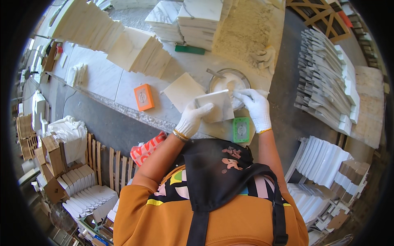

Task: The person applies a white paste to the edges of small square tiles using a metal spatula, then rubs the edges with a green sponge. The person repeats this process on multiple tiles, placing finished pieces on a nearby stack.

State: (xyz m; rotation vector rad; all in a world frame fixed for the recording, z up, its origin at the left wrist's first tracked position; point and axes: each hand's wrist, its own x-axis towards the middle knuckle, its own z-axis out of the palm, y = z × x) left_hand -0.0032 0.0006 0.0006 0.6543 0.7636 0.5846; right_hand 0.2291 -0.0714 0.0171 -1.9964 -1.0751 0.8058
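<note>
Here, my left hand [192,119] clamped square white tile [215,105], held tilted above bench edge [123,88]. My right hand [256,107] closed on tile's right edge, fingertips by bowl [228,82] of white paste. Judged: work under way; tile face showed no paste yet. Second tile [182,91] lay flat behind. Orange block [144,97] left, green block [241,129] near; tile stacks [139,51] crowded rear.

Stone tile workshop

Stacks of white marble tiles [139,51] lie beyond the hands on a long stone workbench [102,78], with cut strips [324,69] racked to their right.
</note>
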